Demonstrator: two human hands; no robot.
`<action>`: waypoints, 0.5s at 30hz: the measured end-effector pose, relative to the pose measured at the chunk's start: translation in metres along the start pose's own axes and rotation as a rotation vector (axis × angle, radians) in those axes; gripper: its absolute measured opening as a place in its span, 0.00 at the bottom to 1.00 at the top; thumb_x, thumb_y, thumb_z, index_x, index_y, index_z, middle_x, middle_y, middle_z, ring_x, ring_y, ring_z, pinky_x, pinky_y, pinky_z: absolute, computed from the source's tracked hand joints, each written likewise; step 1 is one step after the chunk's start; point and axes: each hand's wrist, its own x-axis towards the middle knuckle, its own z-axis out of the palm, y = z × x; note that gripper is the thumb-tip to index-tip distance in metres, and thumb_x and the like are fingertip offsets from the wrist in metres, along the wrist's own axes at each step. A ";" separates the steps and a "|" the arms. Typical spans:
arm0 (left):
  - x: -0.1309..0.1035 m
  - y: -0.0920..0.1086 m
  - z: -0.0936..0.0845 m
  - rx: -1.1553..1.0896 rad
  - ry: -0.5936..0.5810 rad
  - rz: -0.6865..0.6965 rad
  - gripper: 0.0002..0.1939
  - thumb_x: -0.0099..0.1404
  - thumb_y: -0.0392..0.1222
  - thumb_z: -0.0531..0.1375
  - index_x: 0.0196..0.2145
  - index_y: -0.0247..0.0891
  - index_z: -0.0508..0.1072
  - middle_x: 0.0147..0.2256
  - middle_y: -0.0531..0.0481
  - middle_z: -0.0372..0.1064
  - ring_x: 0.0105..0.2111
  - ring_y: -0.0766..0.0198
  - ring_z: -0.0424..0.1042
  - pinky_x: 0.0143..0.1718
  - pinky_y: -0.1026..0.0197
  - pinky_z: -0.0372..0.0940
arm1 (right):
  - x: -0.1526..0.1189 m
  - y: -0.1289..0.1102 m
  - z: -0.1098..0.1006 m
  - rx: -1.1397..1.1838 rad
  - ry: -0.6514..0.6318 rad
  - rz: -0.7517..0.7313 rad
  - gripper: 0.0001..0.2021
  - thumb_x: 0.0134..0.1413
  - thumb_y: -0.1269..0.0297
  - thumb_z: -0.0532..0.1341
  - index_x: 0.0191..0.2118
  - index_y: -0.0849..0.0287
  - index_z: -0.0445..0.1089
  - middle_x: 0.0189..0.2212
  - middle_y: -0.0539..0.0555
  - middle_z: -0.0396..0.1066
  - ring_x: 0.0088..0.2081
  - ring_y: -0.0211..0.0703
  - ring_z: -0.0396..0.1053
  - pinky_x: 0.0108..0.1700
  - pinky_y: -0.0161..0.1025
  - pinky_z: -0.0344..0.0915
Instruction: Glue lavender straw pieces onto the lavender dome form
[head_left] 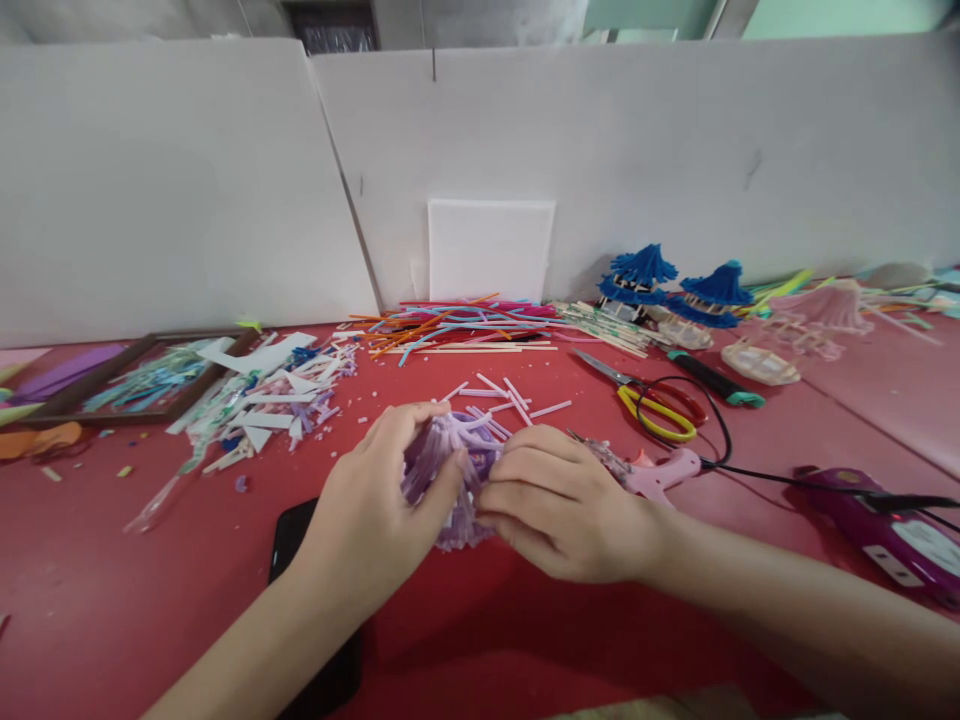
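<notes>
Between my hands is a purple cone-shaped craft piece (459, 515) built from short fuzzy stems, like a small tiered roof. My left hand (382, 500) wraps around its left side, thumb across the front. My right hand (559, 500) has its fingers curled together against the right side; the fingertips and whatever they pinch are hidden. Just behind the piece lie several cut lilac stems (517, 398). A pink hot glue gun (664, 475) rests beside my right hand, its nozzle partly covered.
Scissors with yellow handles (658, 412), a green-ended cutter (712, 378) and a purple power strip (885, 530) lie rightward. Blue roofed models (645, 270) stand behind them. Long coloured stems (465, 325) lie along the back, paper scraps (274, 395) leftward. A black phone (296, 530) sits under my left forearm.
</notes>
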 end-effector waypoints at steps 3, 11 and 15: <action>0.000 0.001 -0.003 -0.038 -0.023 0.011 0.17 0.71 0.50 0.51 0.50 0.39 0.68 0.48 0.42 0.74 0.47 0.51 0.75 0.46 0.49 0.68 | 0.000 0.001 0.002 0.027 0.002 0.003 0.04 0.61 0.72 0.59 0.37 0.63 0.71 0.30 0.53 0.74 0.34 0.39 0.69 0.42 0.40 0.68; -0.026 -0.020 0.002 -0.109 0.095 0.178 0.30 0.71 0.62 0.48 0.63 0.44 0.55 0.65 0.40 0.57 0.65 0.49 0.56 0.65 0.43 0.51 | 0.016 0.006 -0.047 0.279 0.038 0.164 0.06 0.61 0.72 0.57 0.36 0.61 0.71 0.25 0.50 0.72 0.26 0.32 0.67 0.30 0.30 0.65; -0.035 -0.032 0.008 0.074 0.088 0.246 0.45 0.57 0.71 0.60 0.62 0.43 0.53 0.65 0.32 0.52 0.65 0.37 0.54 0.63 0.32 0.49 | 0.004 0.042 -0.084 0.056 -0.059 0.357 0.06 0.61 0.72 0.58 0.34 0.57 0.71 0.24 0.47 0.73 0.24 0.30 0.69 0.25 0.26 0.61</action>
